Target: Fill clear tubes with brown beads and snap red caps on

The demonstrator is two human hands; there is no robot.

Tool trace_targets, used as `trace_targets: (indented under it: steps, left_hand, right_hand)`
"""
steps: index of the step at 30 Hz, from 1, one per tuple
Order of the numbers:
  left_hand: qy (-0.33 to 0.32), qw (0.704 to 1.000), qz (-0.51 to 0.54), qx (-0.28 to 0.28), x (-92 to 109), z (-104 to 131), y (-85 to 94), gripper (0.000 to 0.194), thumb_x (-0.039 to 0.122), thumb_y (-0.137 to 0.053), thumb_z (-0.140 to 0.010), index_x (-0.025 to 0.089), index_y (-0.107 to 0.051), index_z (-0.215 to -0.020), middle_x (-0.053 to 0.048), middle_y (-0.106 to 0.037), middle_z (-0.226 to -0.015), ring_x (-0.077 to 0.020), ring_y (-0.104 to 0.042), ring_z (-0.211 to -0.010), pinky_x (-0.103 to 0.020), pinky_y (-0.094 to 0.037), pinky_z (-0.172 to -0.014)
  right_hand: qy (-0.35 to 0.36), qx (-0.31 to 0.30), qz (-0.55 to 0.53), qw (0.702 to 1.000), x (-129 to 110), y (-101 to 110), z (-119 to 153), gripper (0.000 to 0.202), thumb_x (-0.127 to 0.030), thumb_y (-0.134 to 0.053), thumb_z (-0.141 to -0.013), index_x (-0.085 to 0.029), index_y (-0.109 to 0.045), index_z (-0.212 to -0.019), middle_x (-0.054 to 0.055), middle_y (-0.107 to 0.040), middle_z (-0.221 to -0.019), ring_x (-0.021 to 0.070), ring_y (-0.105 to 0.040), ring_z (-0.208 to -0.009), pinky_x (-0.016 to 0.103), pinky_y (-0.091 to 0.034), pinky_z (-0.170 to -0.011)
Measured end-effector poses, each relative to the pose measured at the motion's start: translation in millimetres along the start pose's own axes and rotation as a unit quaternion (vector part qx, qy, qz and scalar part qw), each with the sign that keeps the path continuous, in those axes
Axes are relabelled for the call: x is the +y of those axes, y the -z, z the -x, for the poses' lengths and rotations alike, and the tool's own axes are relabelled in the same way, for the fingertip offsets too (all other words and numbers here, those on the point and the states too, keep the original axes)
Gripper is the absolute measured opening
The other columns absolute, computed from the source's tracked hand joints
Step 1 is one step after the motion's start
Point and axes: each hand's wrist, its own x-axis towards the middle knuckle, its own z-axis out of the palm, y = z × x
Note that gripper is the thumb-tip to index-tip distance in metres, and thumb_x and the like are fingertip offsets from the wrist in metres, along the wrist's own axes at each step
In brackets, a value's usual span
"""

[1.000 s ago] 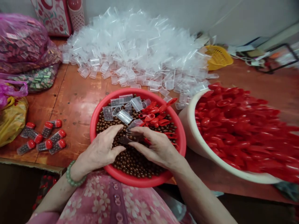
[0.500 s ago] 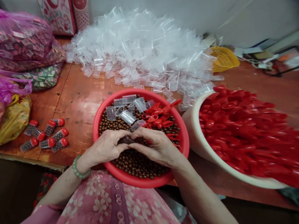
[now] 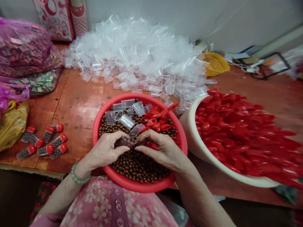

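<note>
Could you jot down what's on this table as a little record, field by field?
Left hand: holds a clear vial over the red basin.
Right hand: at the vial's mouth, a red cap under its fingers.
Basin contents: brown beads, some empty vials and caps.
Right side: white bowl heaped with red caps.
Behind: pile of clear vials.
Left side: seven filled, capped vials; plastic bags.
</note>
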Motion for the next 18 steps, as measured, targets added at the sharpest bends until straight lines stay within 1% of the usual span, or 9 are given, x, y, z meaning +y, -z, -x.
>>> trace_targets:
  steps: [1,3,5,7,10,12,14,16,18]
  left_hand:
    - [0.002,1.0,0.01,0.005,1,1,0.7,0.015,0.021,-0.061,-0.083,0.017,-0.062,-0.097,-0.001,-0.067,-0.088,-0.0146,-0.061,-0.08,-0.026,-0.046,-0.075]
    - [0.004,0.999,0.051,0.008,2,2,2.4,0.012,0.02,-0.059,-0.084,0.016,-0.059,-0.096,-0.002,-0.066,-0.092,-0.0148,-0.061,-0.085,-0.027,-0.046,-0.078]
    - [0.007,0.994,0.114,-0.004,3,4,4.4,0.012,0.02,-0.056,-0.086,0.016,-0.056,-0.098,-0.005,-0.066,-0.098,-0.0152,-0.062,-0.091,-0.028,-0.047,-0.084]
    - [0.007,0.986,0.168,-0.019,3,6,6.0,0.012,0.021,-0.054,-0.089,0.017,-0.054,-0.1,-0.005,-0.066,-0.1,-0.0148,-0.062,-0.094,-0.029,-0.047,-0.087]
    - [0.001,0.979,0.204,-0.018,1,7,6.6,0.013,0.023,-0.055,-0.09,0.017,-0.053,-0.101,-0.004,-0.065,-0.098,-0.0133,-0.062,-0.093,-0.027,-0.047,-0.086]
    - [-0.002,0.976,0.217,-0.008,0,7,6.1,0.014,0.025,-0.055,-0.09,0.017,-0.053,-0.101,-0.004,-0.065,-0.096,-0.0127,-0.062,-0.091,-0.026,-0.047,-0.085]
    - [-0.003,0.974,0.226,0.007,0,7,5.3,0.015,0.025,-0.056,-0.089,0.017,-0.053,-0.101,-0.003,-0.064,-0.095,-0.0125,-0.062,-0.091,-0.026,-0.047,-0.085]
    - [0.0,0.973,0.228,0.026,0,7,4.5,0.015,0.025,-0.058,-0.088,0.017,-0.054,-0.1,-0.003,-0.064,-0.094,-0.0126,-0.062,-0.09,-0.026,-0.046,-0.086]
    - [0.005,0.976,0.215,0.043,1,6,3.7,0.016,0.026,-0.059,-0.086,0.017,-0.055,-0.098,-0.003,-0.064,-0.091,-0.013,-0.061,-0.087,-0.026,-0.046,-0.083]
  right_hand:
    - [-0.003,0.013,0.013,1.0,1,4,1,0.009,-0.027,-0.066,-0.085,-0.02,-0.06,-0.082,0.0,-0.067,-0.074,0.0136,-0.062,-0.067,0.024,-0.05,-0.064]
    - [-0.017,0.058,0.039,0.997,4,14,4,0.009,-0.027,-0.065,-0.085,-0.02,-0.061,-0.082,0.001,-0.068,-0.076,0.0146,-0.063,-0.068,0.025,-0.051,-0.065]
    - [-0.037,0.105,0.071,0.991,8,23,6,0.008,-0.027,-0.063,-0.086,-0.02,-0.061,-0.082,0.001,-0.068,-0.075,0.0148,-0.063,-0.066,0.026,-0.051,-0.063]
    - [-0.042,0.126,0.113,0.985,12,28,6,0.007,-0.026,-0.062,-0.087,-0.02,-0.061,-0.084,0.002,-0.067,-0.076,0.0157,-0.062,-0.067,0.028,-0.051,-0.064]
    - [-0.017,0.108,0.19,0.976,16,25,-2,0.005,-0.024,-0.059,-0.089,-0.02,-0.061,-0.089,0.006,-0.067,-0.086,0.0209,-0.063,-0.081,0.035,-0.052,-0.077]
    - [-0.009,0.087,0.238,0.967,17,20,-10,0.012,-0.026,-0.061,-0.088,-0.018,-0.062,-0.098,0.01,-0.066,-0.097,0.0257,-0.062,-0.093,0.042,-0.051,-0.086]
    - [-0.013,0.063,0.265,0.962,16,15,-19,0.021,-0.028,-0.064,-0.087,-0.017,-0.061,-0.105,0.013,-0.064,-0.104,0.0284,-0.06,-0.1,0.046,-0.049,-0.09]
    - [-0.007,0.037,0.256,0.966,14,12,-25,0.019,-0.029,-0.065,-0.086,-0.018,-0.061,-0.102,0.012,-0.063,-0.104,0.0272,-0.06,-0.098,0.045,-0.049,-0.089]
    - [0.009,0.019,0.212,0.977,13,11,-28,0.01,-0.027,-0.063,-0.087,-0.019,-0.06,-0.093,0.009,-0.063,-0.097,0.0228,-0.06,-0.089,0.039,-0.05,-0.082]
